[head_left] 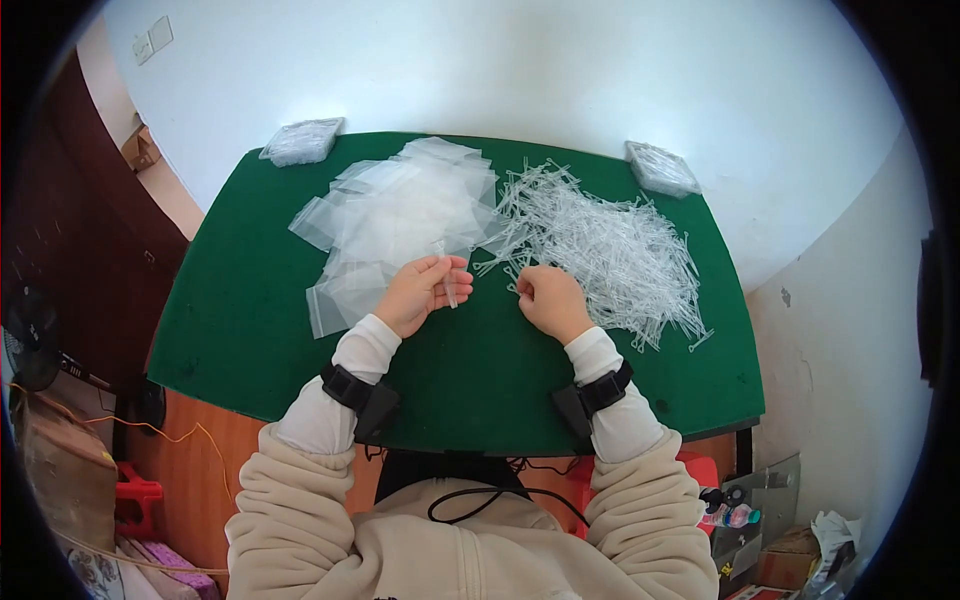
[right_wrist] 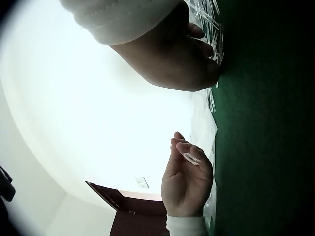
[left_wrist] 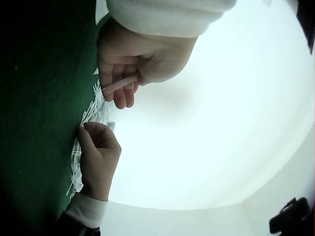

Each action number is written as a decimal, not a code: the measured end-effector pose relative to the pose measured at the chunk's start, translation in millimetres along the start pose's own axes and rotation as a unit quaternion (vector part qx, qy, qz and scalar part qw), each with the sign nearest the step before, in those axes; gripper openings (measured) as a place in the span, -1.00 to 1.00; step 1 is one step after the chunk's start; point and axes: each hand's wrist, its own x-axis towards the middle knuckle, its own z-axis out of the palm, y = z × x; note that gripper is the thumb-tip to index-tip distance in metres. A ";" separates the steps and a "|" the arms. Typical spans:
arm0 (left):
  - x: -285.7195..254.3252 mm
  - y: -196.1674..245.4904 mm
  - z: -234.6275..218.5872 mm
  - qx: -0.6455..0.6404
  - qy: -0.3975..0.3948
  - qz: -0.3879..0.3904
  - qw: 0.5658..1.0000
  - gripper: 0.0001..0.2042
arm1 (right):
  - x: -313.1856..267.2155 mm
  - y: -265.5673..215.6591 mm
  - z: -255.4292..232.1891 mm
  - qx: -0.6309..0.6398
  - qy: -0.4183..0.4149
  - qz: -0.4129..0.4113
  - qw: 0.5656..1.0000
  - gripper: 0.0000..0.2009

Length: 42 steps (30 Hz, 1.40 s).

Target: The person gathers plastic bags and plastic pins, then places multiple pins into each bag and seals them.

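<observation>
In the head view my left hand [head_left: 425, 293] is turned palm up and holds a small bundle of thin clear plastic sticks [head_left: 449, 285] between thumb and fingers. The left wrist view shows the same bundle [left_wrist: 119, 84] lying across the fingers. My right hand [head_left: 555, 302] is at the near left edge of a large heap of clear plastic sticks [head_left: 610, 250], some with a small loop at one end. Its fingers are curled, thumb and forefinger pinching at a stick [head_left: 512, 287]; the fingertips partly hide it.
Flat clear zip bags [head_left: 400, 215] lie in an overlapping pile left of the heap. Wrapped clear packs sit at the table's far left [head_left: 302, 142] and far right [head_left: 662, 168] corners. A green cloth [head_left: 460, 390] covers the table, and a white wall [head_left: 500, 70] stands behind it.
</observation>
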 end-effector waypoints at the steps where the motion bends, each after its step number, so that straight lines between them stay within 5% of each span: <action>1: -0.4 -0.4 -0.3 0.004 -0.006 -0.004 1.000 -0.69 | -0.4 -0.9 -0.7 -0.004 -0.006 0.007 1.000 -0.92; 5: 0.3 -1.5 -0.2 0.001 -0.009 -0.009 1.000 -0.70 | -2.2 -9.7 -5.9 0.005 0.055 0.014 0.998 -0.92; 14: -2.5 1.4 1.5 0.009 -0.006 -0.015 1.000 -0.72 | -0.2 -11.0 -2.9 -0.016 -0.003 0.061 0.998 -0.83; 17: -1.8 -1.5 0.3 0.004 -0.020 -0.014 1.000 -0.67 | 0.8 -13.9 -5.3 -0.066 0.095 0.108 0.987 -0.80; 21: -0.4 -3.2 -0.1 0.008 -0.020 -0.019 1.000 -0.67 | 3.9 -6.1 -1.2 -0.100 0.030 0.140 0.985 -0.81; 34: -2.1 -0.7 2.9 0.031 -0.024 -0.019 0.999 -0.65 | 1.1 -11.9 -1.3 -0.036 0.097 0.075 0.992 -0.85; 38: -0.8 -2.9 2.0 0.034 -0.039 -0.004 0.999 -0.63 | 0.2 -21.8 -6.5 0.047 0.073 0.071 0.994 -0.85; 41: -0.6 -3.1 2.8 0.019 -0.049 0.019 0.998 -0.61 | 1.5 -24.8 0.2 0.380 0.002 0.039 0.924 -0.85; 42: -1.8 -1.8 4.8 0.020 -0.049 0.018 0.998 -0.61 | 1.4 -28.5 -0.2 0.381 0.003 0.039 0.924 -0.85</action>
